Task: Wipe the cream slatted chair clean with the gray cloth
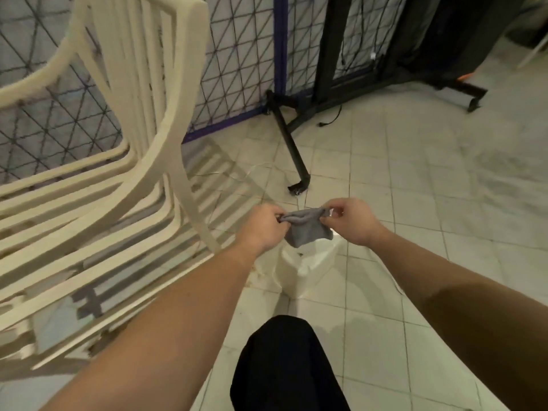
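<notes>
Cream slatted plastic chair: far left, on the pale tiled floor. Left hand: fingers curled, pinching 1 upper corner of the small gray cloth. Cloth: stretched between both hands, hanging clear of the chair. Right hand: pinching the opposite corner. Black metal stand: behind, near the wire-mesh partition.

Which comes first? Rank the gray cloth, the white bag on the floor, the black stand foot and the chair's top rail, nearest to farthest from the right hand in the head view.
From the right hand:
1. gray cloth, pinched by it
2. white bag, just below
3. black stand foot, beyond, up-left
4. chair's top rail, far upper left
</notes>
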A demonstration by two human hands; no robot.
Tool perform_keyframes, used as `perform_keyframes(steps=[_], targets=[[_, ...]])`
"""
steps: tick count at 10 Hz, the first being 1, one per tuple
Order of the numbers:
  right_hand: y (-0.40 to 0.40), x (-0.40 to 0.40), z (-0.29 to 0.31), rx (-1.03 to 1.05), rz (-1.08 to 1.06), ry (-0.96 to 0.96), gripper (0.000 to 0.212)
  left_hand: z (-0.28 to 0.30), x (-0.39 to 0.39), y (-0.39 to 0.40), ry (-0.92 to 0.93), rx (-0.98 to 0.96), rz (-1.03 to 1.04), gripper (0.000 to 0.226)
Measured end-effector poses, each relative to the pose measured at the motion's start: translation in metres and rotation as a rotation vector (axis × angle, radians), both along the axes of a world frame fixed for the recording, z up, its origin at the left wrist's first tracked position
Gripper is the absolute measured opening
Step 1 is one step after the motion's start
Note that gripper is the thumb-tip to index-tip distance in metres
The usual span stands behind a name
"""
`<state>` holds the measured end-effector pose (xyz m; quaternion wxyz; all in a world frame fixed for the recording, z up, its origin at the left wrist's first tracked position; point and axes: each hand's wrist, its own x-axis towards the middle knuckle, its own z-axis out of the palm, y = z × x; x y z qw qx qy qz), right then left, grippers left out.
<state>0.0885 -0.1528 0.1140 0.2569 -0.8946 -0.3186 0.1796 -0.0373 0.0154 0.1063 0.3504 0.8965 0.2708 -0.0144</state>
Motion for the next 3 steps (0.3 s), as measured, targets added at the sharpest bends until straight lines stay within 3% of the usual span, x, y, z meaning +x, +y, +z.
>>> perform_keyframes(steps=[1,2,3], targets=[[0.002,0.016,-0.014,0.108,-0.041,-0.124,0.019,-0.019,0.029,0.007,-0.037,-0.063,0.017,0.014],[-0.002,0.015,-0.04,0.045,-0.025,-0.229,0.021,-0.042,0.041,0.018,0.096,-0.091,-0.069,0.037],[-0.015,0.003,-0.077,-0.213,0.015,-0.143,0.042,-0.071,0.035,0.03,0.413,-0.039,-0.197,0.065]])
